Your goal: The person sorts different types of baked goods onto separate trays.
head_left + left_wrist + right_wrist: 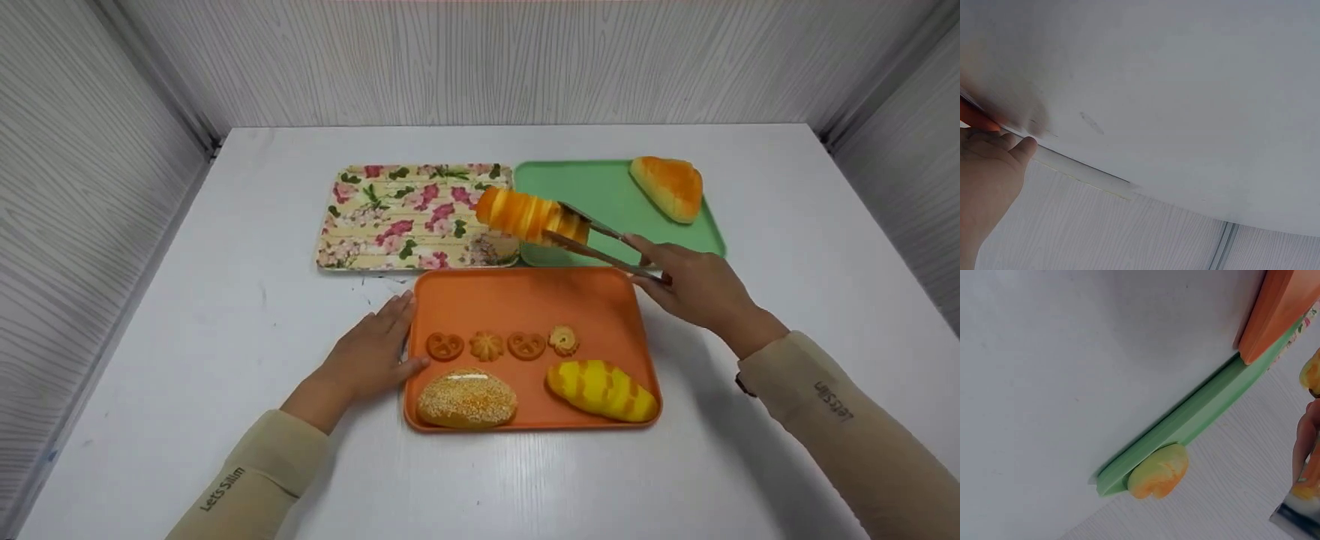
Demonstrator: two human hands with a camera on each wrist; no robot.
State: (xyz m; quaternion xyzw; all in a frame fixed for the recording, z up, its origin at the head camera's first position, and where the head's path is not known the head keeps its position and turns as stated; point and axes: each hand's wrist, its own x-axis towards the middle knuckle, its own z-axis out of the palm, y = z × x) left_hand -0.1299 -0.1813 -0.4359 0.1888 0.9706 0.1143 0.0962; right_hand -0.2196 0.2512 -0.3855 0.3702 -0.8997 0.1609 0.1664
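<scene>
My right hand (694, 285) grips a pair of tongs (600, 253). Between the tongs' ends is a striped orange-and-cream bread roll (525, 216), held up over the seam between the floral tray (420, 217) and the green tray (577, 180). My left hand (371, 349) lies with fingers extended along the left edge of the orange tray (525, 292), thumb at its rim. On that tray sit a sesame bun (466, 399), a yellow striped bread (601, 390) and a row of several cookies, among them a pretzel-shaped cookie (445, 346).
A triangular golden bread (670, 187) rests at the green tray's right end; the right wrist view shows this bread (1158, 471) too. All three trays stand close together on a white table (247, 315). Pale wood-grain panels (480, 60) enclose the back and sides.
</scene>
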